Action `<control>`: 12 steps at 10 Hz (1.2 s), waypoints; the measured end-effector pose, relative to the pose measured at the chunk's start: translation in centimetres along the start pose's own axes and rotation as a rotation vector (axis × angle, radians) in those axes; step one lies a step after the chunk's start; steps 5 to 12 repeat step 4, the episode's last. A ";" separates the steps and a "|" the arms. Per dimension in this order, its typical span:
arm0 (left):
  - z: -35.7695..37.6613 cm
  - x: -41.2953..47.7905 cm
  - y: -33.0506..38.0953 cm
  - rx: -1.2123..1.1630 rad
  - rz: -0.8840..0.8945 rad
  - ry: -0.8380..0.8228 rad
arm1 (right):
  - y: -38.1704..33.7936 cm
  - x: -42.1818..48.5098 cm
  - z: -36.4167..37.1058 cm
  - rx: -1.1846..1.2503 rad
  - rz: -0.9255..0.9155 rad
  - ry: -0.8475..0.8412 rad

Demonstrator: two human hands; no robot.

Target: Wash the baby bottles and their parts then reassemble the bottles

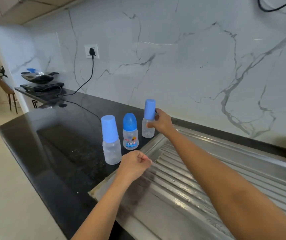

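A glossy black speckled counter (61, 144) is meeting a ribbed steel drainboard (199, 179) under veined marble. Three translucent, blue-capped bottles are standing on the stone: near bottle (112, 149), printed bottle (130, 139), far bottle (148, 131). The outstretched right hand (161, 122) is gripping the far bottle, hiding its neck. The left hand (133, 164) is hovering in a fist, holding nothing visible.

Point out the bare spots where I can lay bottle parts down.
Free: the dark counter left of the three bottles; the ribbed drainboard on either side of the right arm. Crowded: the bottle cluster at the drainboard's corner, where the right hand grips the far bottle, and the counter's far end with hotplate and cord.
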State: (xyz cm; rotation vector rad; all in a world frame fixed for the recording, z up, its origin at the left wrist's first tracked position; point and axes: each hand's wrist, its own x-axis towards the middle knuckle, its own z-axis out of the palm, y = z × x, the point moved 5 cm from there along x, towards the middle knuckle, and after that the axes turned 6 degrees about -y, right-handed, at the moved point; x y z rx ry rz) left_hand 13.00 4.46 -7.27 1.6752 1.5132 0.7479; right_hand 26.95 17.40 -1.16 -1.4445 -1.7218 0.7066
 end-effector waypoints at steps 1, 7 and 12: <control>-0.1 0.5 0.2 -0.010 0.014 -0.003 | -0.1 0.9 0.8 -0.005 -0.014 -0.010; 0.0 0.2 0.6 -0.030 -0.011 -0.024 | 0.5 0.6 1.8 0.025 0.067 -0.036; 0.0 0.2 0.6 -0.030 -0.011 -0.024 | 0.5 0.6 1.8 0.025 0.067 -0.036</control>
